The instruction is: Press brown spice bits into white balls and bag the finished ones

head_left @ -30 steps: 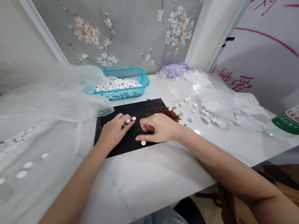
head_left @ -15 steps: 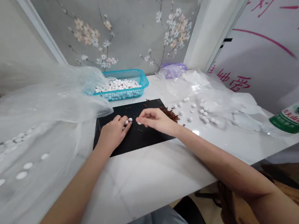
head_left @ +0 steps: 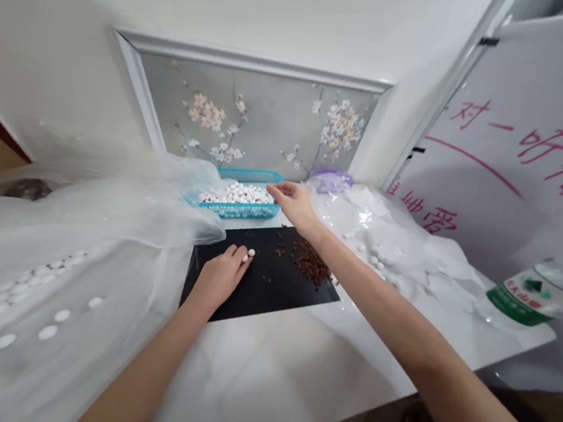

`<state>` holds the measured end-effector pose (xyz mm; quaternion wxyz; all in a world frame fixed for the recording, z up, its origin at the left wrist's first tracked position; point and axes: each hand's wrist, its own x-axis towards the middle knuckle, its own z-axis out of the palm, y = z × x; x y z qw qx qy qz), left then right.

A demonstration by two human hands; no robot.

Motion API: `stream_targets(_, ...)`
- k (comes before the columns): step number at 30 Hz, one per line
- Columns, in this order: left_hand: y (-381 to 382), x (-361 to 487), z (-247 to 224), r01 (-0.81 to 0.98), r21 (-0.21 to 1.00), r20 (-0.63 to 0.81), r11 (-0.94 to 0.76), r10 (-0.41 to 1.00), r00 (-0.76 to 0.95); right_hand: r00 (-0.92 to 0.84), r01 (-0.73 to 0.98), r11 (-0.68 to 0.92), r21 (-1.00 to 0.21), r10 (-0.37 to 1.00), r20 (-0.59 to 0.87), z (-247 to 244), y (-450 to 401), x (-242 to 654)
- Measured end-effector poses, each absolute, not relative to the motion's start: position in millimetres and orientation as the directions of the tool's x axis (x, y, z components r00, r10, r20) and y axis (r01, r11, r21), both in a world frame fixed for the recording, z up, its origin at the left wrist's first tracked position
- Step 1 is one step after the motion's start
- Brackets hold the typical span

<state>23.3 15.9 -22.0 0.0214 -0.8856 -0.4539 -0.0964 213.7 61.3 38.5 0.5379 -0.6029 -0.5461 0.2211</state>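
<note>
My left hand (head_left: 222, 275) rests on the black mat (head_left: 272, 297), its fingers closed on small white balls (head_left: 251, 253) that peek out at the fingertips. My right hand (head_left: 292, 202) is raised over the right end of the blue basket (head_left: 241, 211), which holds many white balls (head_left: 240, 194). Its thumb and fingers are pinched together; whatever may be between them is hidden. A heap of small reddish-brown pieces (head_left: 312, 264) lies at the mat's right side, below my right forearm.
Clear plastic bags (head_left: 76, 196) spread over the left, with white balls (head_left: 35, 279) beneath or in them. More plastic (head_left: 398, 250) and loose balls lie at right. A purple packet (head_left: 331, 181) sits by the wall, and a large green-labelled bottle (head_left: 524, 297) at far right.
My right hand has moved from the mat up to the basket's right end. My left hand stays on the mat with its balls. The camera view has tilted upward.
</note>
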Motion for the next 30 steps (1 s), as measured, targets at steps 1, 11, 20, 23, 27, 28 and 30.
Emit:
stream_targets(1,16,22,-22,0.805,0.061,0.193,-0.59,0.798,0.571,0.318,0.47,0.175,-0.865,0.881,0.351,47,77,212)
stream_targets(11,19,12,-25,0.758,0.159,0.232,-0.633,0.77,0.594,0.201,0.766,0.147,-0.626,0.87,0.45,21,51,187)
stream_targets(20,28,4,-9,0.749,0.346,0.288,-0.565,0.824,0.489,-0.147,0.799,0.423,-0.427,0.827,0.543,-40,-37,196)
stream_targets(23,39,4,9,0.738,0.428,0.333,-0.522,0.85,0.408,-0.255,0.771,0.494,-0.401,0.817,0.518,-43,-37,191)
stream_targets(27,73,25,45,0.759,0.293,0.331,-0.582,0.806,0.491,-0.325,0.746,0.542,-0.386,0.803,0.499,-40,-35,189)
stream_targets(28,85,34,54,0.758,0.268,0.318,-0.595,0.797,0.513,-0.328,0.745,0.543,-0.389,0.805,0.495,-40,-34,190)
stream_targets(30,111,52,70,0.755,0.246,0.308,-0.608,0.788,0.534,-0.334,0.747,0.54,-0.388,0.809,0.484,-41,-32,190)
